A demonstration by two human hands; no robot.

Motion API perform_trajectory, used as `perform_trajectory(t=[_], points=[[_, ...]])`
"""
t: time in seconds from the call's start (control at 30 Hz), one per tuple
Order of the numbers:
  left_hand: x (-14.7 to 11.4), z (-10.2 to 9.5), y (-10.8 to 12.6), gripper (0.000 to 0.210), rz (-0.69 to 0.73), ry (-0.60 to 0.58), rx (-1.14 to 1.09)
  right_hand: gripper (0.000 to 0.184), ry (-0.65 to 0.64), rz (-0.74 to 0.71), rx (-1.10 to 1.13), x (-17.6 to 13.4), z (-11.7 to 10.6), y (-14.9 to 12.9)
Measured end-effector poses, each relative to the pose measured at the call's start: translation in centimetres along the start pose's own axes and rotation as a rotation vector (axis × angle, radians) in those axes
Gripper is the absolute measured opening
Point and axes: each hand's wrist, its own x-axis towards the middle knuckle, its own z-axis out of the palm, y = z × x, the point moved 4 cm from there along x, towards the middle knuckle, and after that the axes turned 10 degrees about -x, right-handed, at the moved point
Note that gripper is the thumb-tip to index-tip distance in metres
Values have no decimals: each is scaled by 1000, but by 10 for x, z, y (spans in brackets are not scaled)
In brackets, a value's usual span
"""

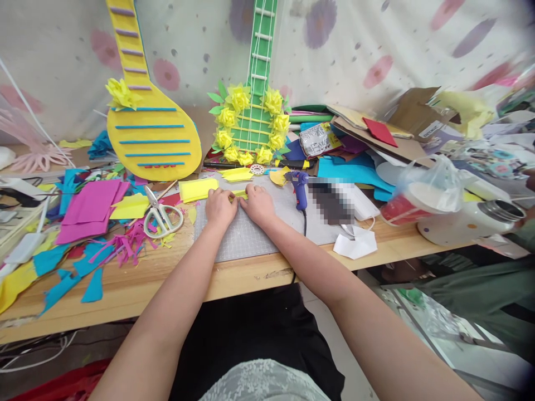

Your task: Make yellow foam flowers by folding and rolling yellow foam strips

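Observation:
My left hand (220, 207) and my right hand (258, 206) meet over the grey cutting mat (242, 239). Between their curled fingers is a narrow piece of yellow paper (239, 193), mostly covered by the fingertips. A stack of yellow paper (199, 190) lies beside my left hand, and more yellow pieces (237, 174) are just behind both hands. To the right of my right hand, a purple glue gun (300, 191) rests on the mat with its cord trailing down. White-handled scissors (162, 218) lie to the left of the mat.
Behind stand a yellow paper instrument (152, 133) and a green one (259, 89) with yellow flowers. Pink sheets (90, 211) and blue scraps cover the left side. On the right are a blurred-out dark patch, a bagged cup (418, 203), an open flask (463, 223) and piled cardboard (380, 136).

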Motion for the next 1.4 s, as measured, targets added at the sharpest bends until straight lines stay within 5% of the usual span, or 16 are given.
perform_trajectory(t=[1.03,1.4], points=[[1,0,-9,33,-72,22,-60,22,9,123,225,4,2,16],[-1,-2,-7,33,-96,4,-32,26,-47,80,70,0,-2,9]])
